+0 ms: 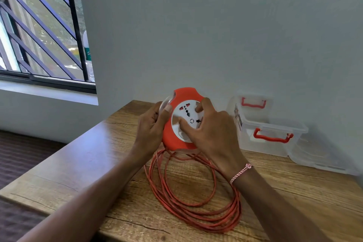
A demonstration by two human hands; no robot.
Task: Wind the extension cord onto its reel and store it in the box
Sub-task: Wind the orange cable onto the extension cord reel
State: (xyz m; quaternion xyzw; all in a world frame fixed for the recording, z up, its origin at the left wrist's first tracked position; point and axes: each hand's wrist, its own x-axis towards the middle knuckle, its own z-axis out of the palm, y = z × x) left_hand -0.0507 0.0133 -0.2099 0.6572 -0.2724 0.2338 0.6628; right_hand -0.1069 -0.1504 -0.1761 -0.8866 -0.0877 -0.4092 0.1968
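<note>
An orange reel (183,94) with a white socket face is held up above the wooden table (88,159), face toward me. My left hand (152,125) grips its left rim, thumb on the front edge. My right hand (212,131) has its fingers curled on the white centre disc. The orange cord (196,202) hangs from the reel's underside and lies in several loose loops on the table below my hands. A clear plastic box (273,141) with red handles stands open to the right, its lid (253,102) leaning against the wall.
The wall runs close behind the table. A window with dark bars (39,25) sits at upper left, with a bottle (87,53) on the sill. The table's left edge drops to a dark floor (23,159). Another clear lid or tray (322,159) lies at far right.
</note>
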